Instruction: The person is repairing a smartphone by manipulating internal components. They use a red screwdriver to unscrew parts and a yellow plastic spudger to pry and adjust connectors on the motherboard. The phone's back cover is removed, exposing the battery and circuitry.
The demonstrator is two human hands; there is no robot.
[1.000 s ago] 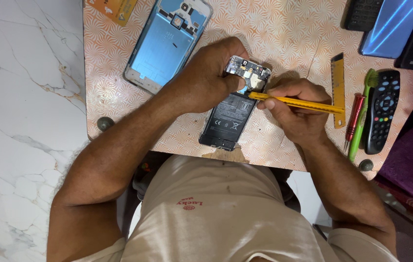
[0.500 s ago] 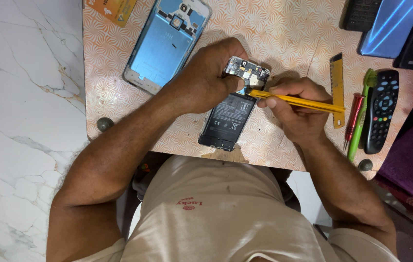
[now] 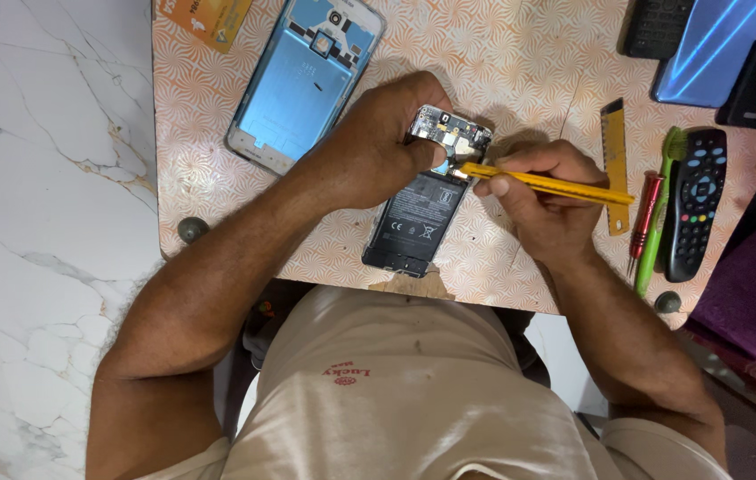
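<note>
We see the opened phone [image 3: 422, 209] on the patterned tabletop [image 3: 538, 53], its black battery bearing a pale rectangular label. Our left hand [image 3: 378, 147] clasps its top end; our right hand [image 3: 542, 191] grips the yellow tool [image 3: 547, 184]. Little has changed; both hands stay put.

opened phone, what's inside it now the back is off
Inside the opened phone a black battery fills the lower part, with a circuit board above. The left hand covers the board's left edge; the yellow tool in the right hand touches it.

patterned table [image 3: 218, 178]; white marble floor [image 3: 40, 222]
</note>
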